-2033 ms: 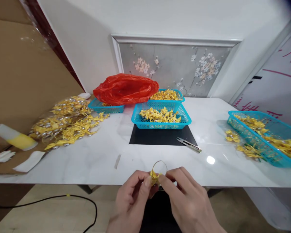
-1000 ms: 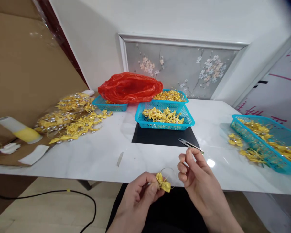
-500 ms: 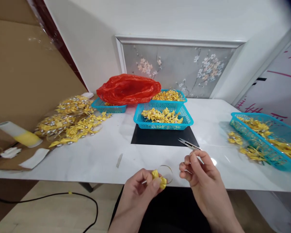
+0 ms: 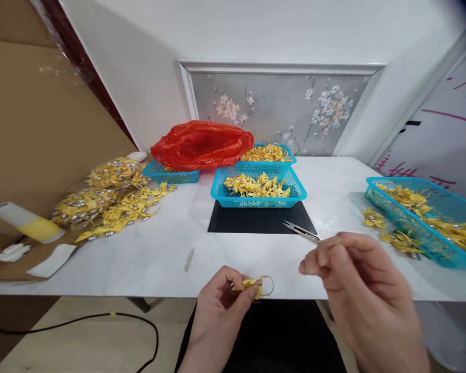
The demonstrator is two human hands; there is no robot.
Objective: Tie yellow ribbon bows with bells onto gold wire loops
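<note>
My left hand (image 4: 227, 305), at the table's front edge, is closed in a pinch on a thin gold hoop with yellow fabric petals (image 4: 259, 286). The ring part sticks out to the right of the fingertips. To the right and higher up, my right hand (image 4: 363, 282) is closed, thumb pressed to the fingers. A fine pale thread (image 4: 298, 260) seems to run from its fingertips toward the left hand; most of it is too faint to follow. Just beyond the right fingers lie thread snips (image 4: 301, 230), their handle end partly hidden, blades on a black mat (image 4: 241, 220).
A blue basket (image 4: 259, 202) of yellow pieces stands on the mat, more baskets behind it beside a red plastic bag (image 4: 202, 145). Bunches of yellow flowers with silvery beads (image 4: 120, 204) lie left, near a thread cone (image 4: 27, 223). Another blue basket (image 4: 415, 228) is at right.
My right hand has moved right and nearer the camera, away from the left hand. The hoop in my left hand has turned, its petals now seen more edge-on.
</note>
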